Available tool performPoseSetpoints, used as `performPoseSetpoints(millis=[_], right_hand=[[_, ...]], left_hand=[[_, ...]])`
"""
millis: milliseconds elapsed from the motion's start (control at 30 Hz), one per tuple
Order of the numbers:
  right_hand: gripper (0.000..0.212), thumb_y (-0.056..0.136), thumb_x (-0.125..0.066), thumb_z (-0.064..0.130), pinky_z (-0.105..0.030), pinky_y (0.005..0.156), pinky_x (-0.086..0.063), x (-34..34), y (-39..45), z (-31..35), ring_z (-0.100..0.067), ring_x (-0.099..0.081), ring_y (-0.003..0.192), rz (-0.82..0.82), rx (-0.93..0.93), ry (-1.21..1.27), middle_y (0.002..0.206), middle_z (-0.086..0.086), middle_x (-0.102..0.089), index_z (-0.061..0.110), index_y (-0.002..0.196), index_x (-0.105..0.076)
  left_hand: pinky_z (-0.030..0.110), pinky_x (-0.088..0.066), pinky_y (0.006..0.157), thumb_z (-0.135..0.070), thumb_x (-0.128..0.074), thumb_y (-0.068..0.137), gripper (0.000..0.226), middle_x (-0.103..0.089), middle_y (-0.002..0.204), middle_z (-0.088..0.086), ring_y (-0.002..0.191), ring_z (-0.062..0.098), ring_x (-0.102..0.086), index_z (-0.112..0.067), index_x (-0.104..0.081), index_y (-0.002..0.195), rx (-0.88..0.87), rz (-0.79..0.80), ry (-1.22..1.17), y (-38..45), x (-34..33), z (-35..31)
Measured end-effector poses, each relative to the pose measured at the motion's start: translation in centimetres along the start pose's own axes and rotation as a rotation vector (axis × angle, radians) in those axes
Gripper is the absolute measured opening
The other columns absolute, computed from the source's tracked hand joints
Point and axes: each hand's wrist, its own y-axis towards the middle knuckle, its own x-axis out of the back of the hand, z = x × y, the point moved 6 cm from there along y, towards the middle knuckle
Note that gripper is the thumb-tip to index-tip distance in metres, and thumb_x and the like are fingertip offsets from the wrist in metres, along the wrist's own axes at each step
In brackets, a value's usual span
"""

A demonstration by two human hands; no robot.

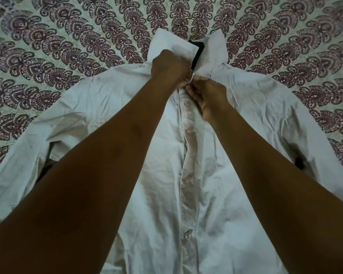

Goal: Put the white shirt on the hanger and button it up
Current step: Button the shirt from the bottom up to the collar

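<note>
The white shirt (216, 184) lies flat, front up, on a patterned bedspread, sleeves spread to both sides. Several buttons run down its closed front placket (187, 178). A dark hanger (197, 50) shows inside the open collar, and its gold hook (190, 19) pokes out above. My left hand (169, 69) grips the left side of the collar at the neck. My right hand (208, 95) pinches the right edge of the placket just below the collar. Both hands meet at the top button, which my fingers hide.
The bedspread (67, 46) with a purple paisley pattern surrounds the shirt on all sides. A small dark object (299, 164) peeks out under the right sleeve.
</note>
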Motion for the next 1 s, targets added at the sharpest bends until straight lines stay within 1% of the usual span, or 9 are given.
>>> performPoseSetpoints(millis=[100,200,333,467,600,700,867,933,1000], right_hand=[[0.017,0.085,-0.056,-0.004,-0.017,0.062,-0.054,-0.1,0.0,0.2,-0.013,-0.060,0.059,-0.012,0.016,0.000,0.068,-0.009,-0.061,0.004,0.071,-0.062],[0.016,0.085,-0.056,-0.005,-0.016,0.060,-0.054,-0.2,0.0,0.2,-0.014,-0.060,0.062,0.003,0.053,0.006,0.070,-0.011,-0.060,0.003,0.071,-0.061],[0.015,0.082,-0.059,-0.004,-0.020,0.054,-0.047,-0.3,0.2,0.1,-0.018,-0.056,0.060,0.021,0.090,-0.023,0.069,-0.013,-0.059,0.002,0.069,-0.061],[0.012,0.081,-0.060,-0.007,-0.022,0.058,-0.054,-0.3,0.3,0.2,-0.019,-0.059,0.060,-0.033,0.065,-0.024,0.070,-0.015,-0.061,-0.001,0.070,-0.062],[0.014,0.082,-0.062,-0.002,-0.038,0.080,-0.053,-0.2,0.3,0.1,-0.024,-0.054,0.068,-0.051,0.041,-0.056,0.074,-0.018,-0.058,-0.002,0.068,-0.060],[0.016,0.081,-0.064,0.000,-0.023,0.054,-0.051,-0.1,0.3,0.4,-0.022,-0.053,0.061,-0.054,0.031,-0.070,0.068,-0.015,-0.057,-0.001,0.066,-0.059],[0.013,0.081,-0.066,0.003,-0.018,0.048,-0.050,0.0,0.4,0.1,-0.017,-0.058,0.056,-0.095,0.018,-0.049,0.067,-0.011,-0.062,0.001,0.069,-0.062],[0.013,0.082,-0.065,0.003,-0.021,0.056,-0.054,-0.1,0.6,0.0,-0.018,-0.058,0.060,-0.088,0.020,-0.050,0.069,-0.011,-0.063,0.001,0.069,-0.062],[0.014,0.082,-0.064,0.002,-0.030,0.074,-0.056,0.0,0.6,-0.1,-0.018,-0.057,0.063,-0.077,0.018,-0.038,0.070,-0.011,-0.062,0.001,0.068,-0.061]], left_hand=[[0.039,-0.058,0.079,-0.023,-0.063,0.049,0.047,-0.072,0.095,0.012,0.090,0.029,-0.070,-0.009,-0.070,0.093,-0.060,-0.091,0.028,-0.4,0.3,-0.3],[0.041,-0.058,0.079,-0.024,-0.061,0.048,0.045,-0.072,0.092,0.016,0.088,0.033,-0.070,-0.008,-0.072,0.088,-0.077,-0.098,0.006,0.0,0.1,0.5],[0.035,-0.056,0.081,-0.012,-0.059,0.073,0.020,-0.070,0.094,0.022,0.093,0.033,-0.067,-0.004,-0.072,0.085,-0.155,-0.029,0.042,-1.2,0.0,0.1],[0.032,-0.049,0.074,-0.018,-0.066,0.055,0.009,-0.063,0.067,0.009,0.076,0.022,-0.062,-0.015,-0.065,0.063,-0.176,0.133,-0.036,-2.2,0.0,0.5],[0.034,-0.053,0.080,-0.001,-0.074,0.057,0.019,-0.062,0.068,0.006,0.073,0.021,-0.060,-0.015,-0.064,0.066,-0.180,0.145,-0.098,-1.4,0.0,1.3],[0.034,-0.056,0.082,-0.002,-0.075,0.063,0.017,-0.065,0.074,0.009,0.072,0.018,-0.059,-0.005,-0.069,0.079,-0.273,0.091,0.086,-1.1,0.0,0.5],[0.038,-0.056,0.083,0.001,-0.070,0.072,0.017,-0.058,0.056,-0.008,0.060,0.010,-0.056,0.001,-0.071,0.089,-0.342,0.096,0.224,-0.5,0.4,-0.7],[0.035,-0.055,0.083,0.001,-0.067,0.075,0.016,-0.057,0.052,-0.011,0.059,0.009,-0.055,0.001,-0.070,0.091,-0.375,0.135,0.319,-0.4,0.1,-1.2],[0.034,-0.055,0.082,0.000,-0.064,0.077,0.016,-0.059,0.057,-0.002,0.070,0.023,-0.063,0.002,-0.070,0.092,-0.387,0.152,0.389,-0.8,-0.1,-1.8]])
